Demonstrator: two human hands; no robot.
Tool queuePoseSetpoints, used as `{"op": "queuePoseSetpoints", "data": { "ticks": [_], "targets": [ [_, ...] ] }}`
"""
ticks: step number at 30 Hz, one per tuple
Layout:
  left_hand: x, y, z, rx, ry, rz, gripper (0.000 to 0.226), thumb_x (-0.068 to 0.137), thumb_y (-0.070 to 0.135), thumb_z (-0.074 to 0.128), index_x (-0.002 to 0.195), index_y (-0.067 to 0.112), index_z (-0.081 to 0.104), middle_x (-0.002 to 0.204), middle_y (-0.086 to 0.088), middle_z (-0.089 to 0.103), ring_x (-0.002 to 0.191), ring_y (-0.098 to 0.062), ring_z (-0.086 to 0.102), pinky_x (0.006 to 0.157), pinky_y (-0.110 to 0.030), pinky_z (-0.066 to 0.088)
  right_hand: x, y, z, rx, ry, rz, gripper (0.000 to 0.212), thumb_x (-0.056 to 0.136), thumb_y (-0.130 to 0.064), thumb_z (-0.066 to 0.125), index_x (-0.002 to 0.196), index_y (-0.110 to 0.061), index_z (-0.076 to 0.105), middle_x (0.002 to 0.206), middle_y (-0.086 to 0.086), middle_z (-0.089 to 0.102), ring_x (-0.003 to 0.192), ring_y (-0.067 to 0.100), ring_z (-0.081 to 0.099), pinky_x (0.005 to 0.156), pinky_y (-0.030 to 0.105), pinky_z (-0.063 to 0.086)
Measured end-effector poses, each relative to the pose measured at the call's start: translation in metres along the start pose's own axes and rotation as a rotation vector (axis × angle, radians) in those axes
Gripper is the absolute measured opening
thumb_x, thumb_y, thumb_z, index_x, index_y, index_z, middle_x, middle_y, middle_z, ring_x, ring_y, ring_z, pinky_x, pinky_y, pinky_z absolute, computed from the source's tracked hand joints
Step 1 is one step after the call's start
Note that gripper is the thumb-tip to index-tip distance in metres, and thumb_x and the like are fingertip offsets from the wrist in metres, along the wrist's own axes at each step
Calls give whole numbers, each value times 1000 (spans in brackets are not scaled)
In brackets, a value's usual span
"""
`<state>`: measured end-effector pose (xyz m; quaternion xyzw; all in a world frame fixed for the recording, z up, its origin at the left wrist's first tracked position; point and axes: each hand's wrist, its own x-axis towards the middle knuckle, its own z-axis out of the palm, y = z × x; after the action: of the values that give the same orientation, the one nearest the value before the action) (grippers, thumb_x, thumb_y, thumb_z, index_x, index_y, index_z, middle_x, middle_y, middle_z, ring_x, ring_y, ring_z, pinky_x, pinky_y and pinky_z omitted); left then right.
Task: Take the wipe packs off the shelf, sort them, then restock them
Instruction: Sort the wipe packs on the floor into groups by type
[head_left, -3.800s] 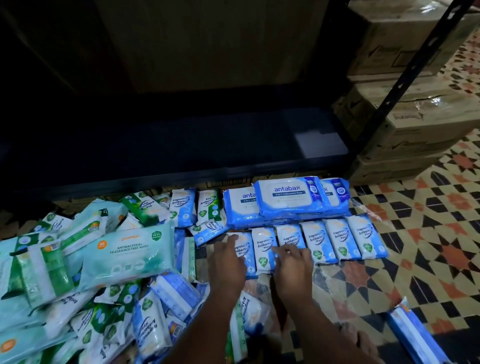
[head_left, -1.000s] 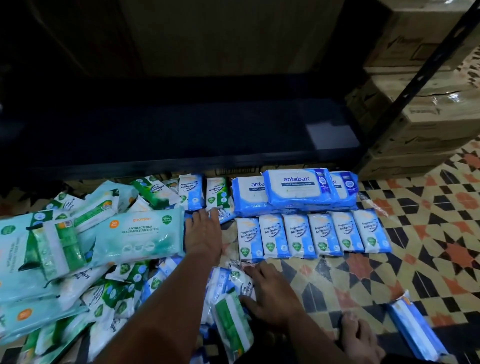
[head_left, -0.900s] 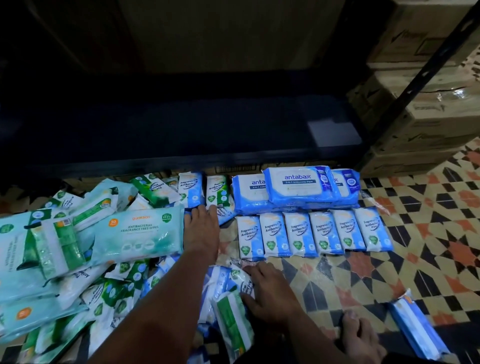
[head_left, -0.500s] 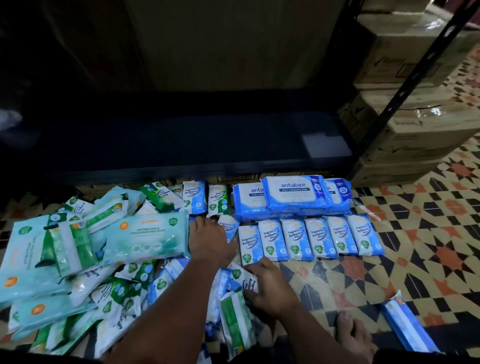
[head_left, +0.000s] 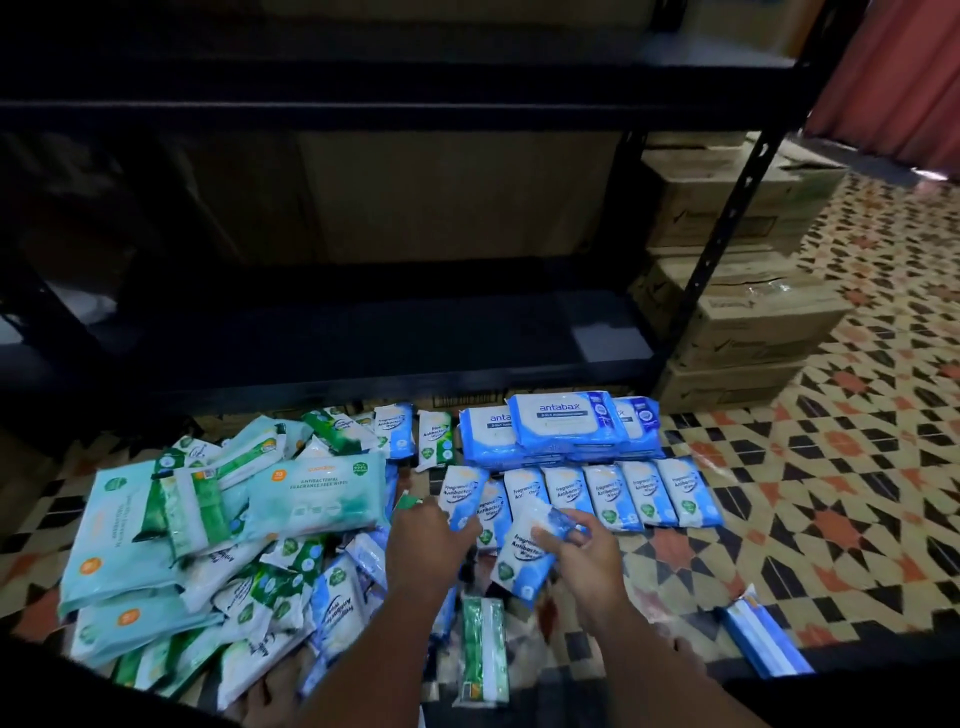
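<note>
Wipe packs cover the tiled floor in front of a dark, bare shelf (head_left: 337, 343). A neat row of small blue packs (head_left: 618, 493) lies below a stack of large blue antabax packs (head_left: 563, 426). My right hand (head_left: 582, 551) is shut on a small blue pack (head_left: 524, 551), held above the floor just in front of the row's left end. My left hand (head_left: 431, 535) grips another small blue pack (head_left: 462, 493) at that end. A mixed heap of green and teal packs (head_left: 208, 530) fills the left.
Stacked cardboard boxes (head_left: 743, 312) stand right of the shelf's black upright (head_left: 727, 218). One blue pack (head_left: 763, 639) lies apart at the lower right. A green pack (head_left: 480, 649) lies between my arms. Patterned tiles stretch to the right.
My right hand has lifted a small blue pack out of the heap and raised it toward the row. My left hand has taken hold of a small blue pack at the row's left end.
</note>
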<state>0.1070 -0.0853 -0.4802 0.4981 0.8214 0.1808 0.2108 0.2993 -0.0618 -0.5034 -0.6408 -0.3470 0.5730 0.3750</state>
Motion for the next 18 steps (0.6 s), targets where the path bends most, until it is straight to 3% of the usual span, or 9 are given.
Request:
{"op": "queuePoseSetpoints", "data": {
  "ticks": [2, 3, 4, 6, 7, 9, 15, 18],
  "targets": [
    [-8, 5, 9, -46, 17, 5, 67, 81, 64, 64, 95, -2, 65, 76, -12, 62, 80, -31, 65, 62, -40, 55, 4, 5, 2, 62, 35, 40, 67, 75, -25, 89, 131, -12, 56, 120, 12, 68, 104, 28, 70, 94, 52, 56],
    [-12, 8, 12, -66, 25, 8, 70, 80, 65, 63, 109, 1, 66, 89, -13, 66, 88, -31, 65, 68, -40, 56, 8, 8, 4, 71, 49, 45, 78, 72, -34, 89, 138, -13, 52, 125, 12, 66, 109, 30, 68, 96, 55, 55],
    [-15, 11, 16, -71, 23, 8, 75, 81, 65, 61, 128, 6, 60, 105, -12, 67, 100, -31, 64, 77, -40, 56, 10, 7, 7, 83, 59, 46, 80, 74, -38, 88, 140, -14, 51, 126, 13, 64, 111, 31, 67, 97, 56, 54],
    [-19, 16, 23, -72, -4, 1, 86, 88, 61, 59, 155, 16, 32, 130, -13, 57, 119, -31, 56, 91, -40, 51, 11, 1, 10, 61, 63, -8, 56, 85, -30, 80, 133, -14, 56, 121, 13, 63, 111, 29, 63, 95, 47, 54],
    [-20, 17, 27, -81, -11, 0, 85, 91, 59, 58, 158, 20, 23, 135, -13, 52, 123, -31, 54, 95, -40, 50, 14, -3, 10, 32, 75, -29, 46, 90, -26, 76, 129, -14, 57, 118, 14, 61, 110, 27, 61, 90, 40, 51],
    [-16, 18, 36, -95, -15, -1, 78, 96, 55, 54, 159, 25, 19, 138, -13, 48, 124, -30, 53, 98, -40, 49, 29, -5, 9, -6, 122, -17, 44, 91, -26, 75, 128, -14, 54, 116, 14, 56, 104, 26, 57, 86, 36, 45],
    [-7, 25, 56, 2, -40, -19, 70, 105, 51, 38, 162, 19, 13, 159, -14, 32, 148, -31, 27, 113, -34, 34, 73, -9, 17, -235, 207, 8, 41, 88, -32, 77, 113, -6, 57, 110, 18, 62, 95, 30, 59, 86, 41, 49],
    [-5, 24, 75, -71, -23, -43, 71, 104, 53, 38, 161, 18, 16, 159, -15, 30, 144, -30, 35, 109, -34, 39, 92, -8, 26, -350, 215, -6, 42, 91, -34, 74, 119, -6, 60, 117, 20, 65, 106, 35, 62, 88, 41, 49]
  ]
}}
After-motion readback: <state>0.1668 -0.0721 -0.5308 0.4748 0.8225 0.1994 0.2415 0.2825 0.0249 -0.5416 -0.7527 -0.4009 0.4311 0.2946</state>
